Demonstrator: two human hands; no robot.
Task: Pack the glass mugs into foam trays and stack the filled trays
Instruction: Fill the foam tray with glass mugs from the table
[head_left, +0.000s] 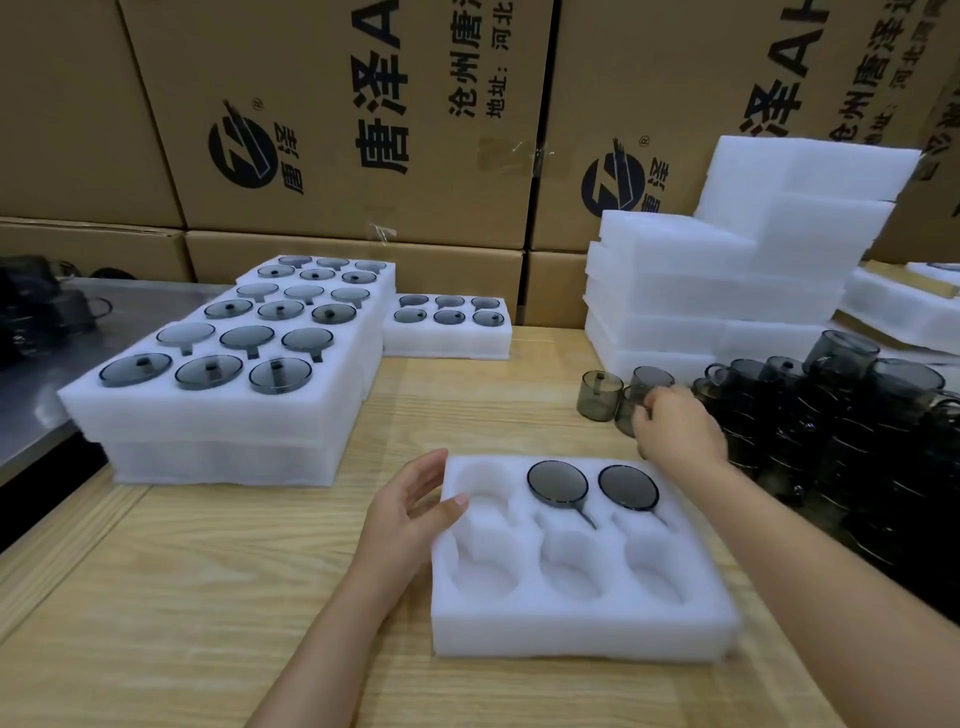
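A white foam tray (582, 623) lies on the wooden table in front of me. Two smoky glass mugs (558, 484) sit in its far middle and far right pockets; its other pockets hold nothing. My left hand (410, 512) holds the tray's left edge, thumb on top. My right hand (675, 428) reaches past the tray and grips a grey mug (629, 410) standing on the table. Another loose mug (600, 395) stands just left of it. A heap of dark glass mugs (852, 415) fills the right side.
Stacked filled trays (218, 415) stand at the left, with one more filled tray (447, 338) behind. Blank foam trays (727, 291) are piled at the back right. Cardboard boxes (337, 130) wall off the rear. A metal surface (31, 395) adjoins the table's left.
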